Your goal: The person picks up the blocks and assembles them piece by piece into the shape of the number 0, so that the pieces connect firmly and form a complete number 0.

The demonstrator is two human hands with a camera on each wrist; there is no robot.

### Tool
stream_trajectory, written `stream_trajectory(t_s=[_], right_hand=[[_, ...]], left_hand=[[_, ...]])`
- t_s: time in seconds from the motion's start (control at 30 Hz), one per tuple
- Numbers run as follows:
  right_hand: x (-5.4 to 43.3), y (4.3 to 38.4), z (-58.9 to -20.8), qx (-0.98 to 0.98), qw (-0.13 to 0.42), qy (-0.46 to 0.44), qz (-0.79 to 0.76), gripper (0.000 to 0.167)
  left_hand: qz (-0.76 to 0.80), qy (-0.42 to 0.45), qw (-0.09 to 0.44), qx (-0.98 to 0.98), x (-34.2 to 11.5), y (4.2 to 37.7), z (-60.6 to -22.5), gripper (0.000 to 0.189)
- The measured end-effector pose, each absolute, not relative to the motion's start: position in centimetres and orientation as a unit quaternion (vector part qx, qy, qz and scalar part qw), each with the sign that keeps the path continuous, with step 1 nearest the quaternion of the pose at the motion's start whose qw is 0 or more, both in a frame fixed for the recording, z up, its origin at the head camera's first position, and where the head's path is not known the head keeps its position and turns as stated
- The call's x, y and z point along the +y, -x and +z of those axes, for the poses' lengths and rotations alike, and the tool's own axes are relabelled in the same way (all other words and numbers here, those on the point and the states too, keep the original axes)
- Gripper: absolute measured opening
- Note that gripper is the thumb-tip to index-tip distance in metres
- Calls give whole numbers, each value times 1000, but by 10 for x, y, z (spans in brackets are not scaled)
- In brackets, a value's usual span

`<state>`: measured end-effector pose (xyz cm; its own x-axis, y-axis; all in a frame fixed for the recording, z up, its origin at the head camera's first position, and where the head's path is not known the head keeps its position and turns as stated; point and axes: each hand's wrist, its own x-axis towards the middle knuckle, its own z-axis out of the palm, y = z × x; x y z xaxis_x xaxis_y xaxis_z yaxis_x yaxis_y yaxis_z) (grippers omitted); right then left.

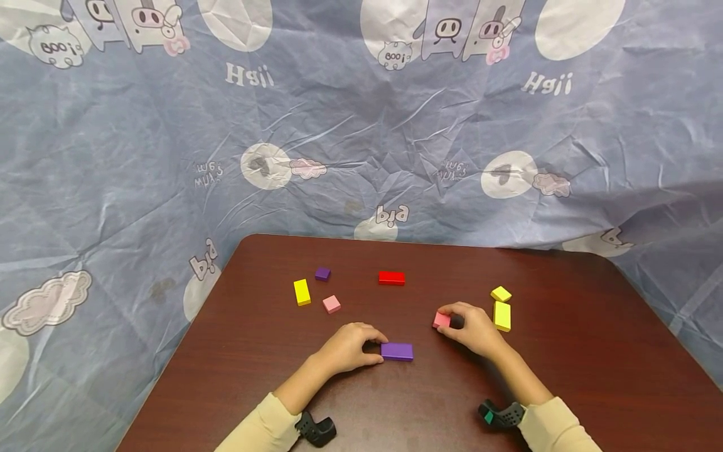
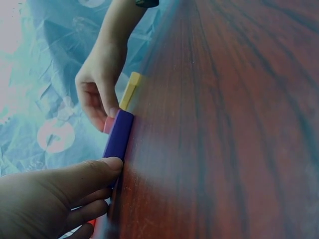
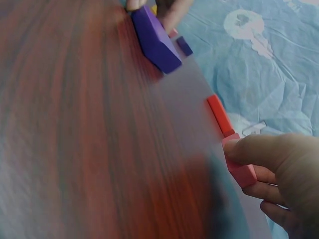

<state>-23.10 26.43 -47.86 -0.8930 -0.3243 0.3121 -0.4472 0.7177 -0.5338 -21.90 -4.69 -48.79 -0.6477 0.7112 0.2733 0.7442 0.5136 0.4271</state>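
Dark reddish-brown wood tops the counter (image 1: 254, 263), and a wrinkled blue-grey cloth (image 1: 141, 125) with printed cartoon figures hangs behind its far edge. Near the far side, around the middle, a red block (image 1: 392, 278) lies lengthwise from left to right. Off to the left sit a small purple block (image 1: 322, 274), a standing-lengthwise yellow block (image 1: 302, 292) and a loose pink block (image 1: 331, 304), near one another but apart. On the right, a small yellow block (image 1: 501, 294) sits at the far end of a long yellow block (image 1: 502, 316); whether the two touch, I cannot tell. That long yellow block is the closest obstacle, just beside the back of the right hand (image 1: 474, 329).

Both hands are pinching. The left hand (image 1: 350, 348) reaches in from the lower left and grips the left end of the long purple block (image 1: 397, 351), thumb on the near side and fingers on the far side. This block lies in front of the person, crosswise between the hands. The right hand angles in from the lower right, wrist bent inward, and holds the gripped pink block (image 1: 442, 320) between thumb and fingers, beyond and to the right of the purple one. Pale yellow sleeves (image 1: 262, 424) end at the wrists, where black straps (image 1: 501, 415) sit.
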Motion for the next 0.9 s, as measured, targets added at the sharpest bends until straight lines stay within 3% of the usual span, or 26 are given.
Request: stream_trajectory(t_s=[0.9], right_hand=[[223,207,-484,-908,90,-251,324,32]], left_hand=[[-267,421,38,-866,-47,219,-490,25]])
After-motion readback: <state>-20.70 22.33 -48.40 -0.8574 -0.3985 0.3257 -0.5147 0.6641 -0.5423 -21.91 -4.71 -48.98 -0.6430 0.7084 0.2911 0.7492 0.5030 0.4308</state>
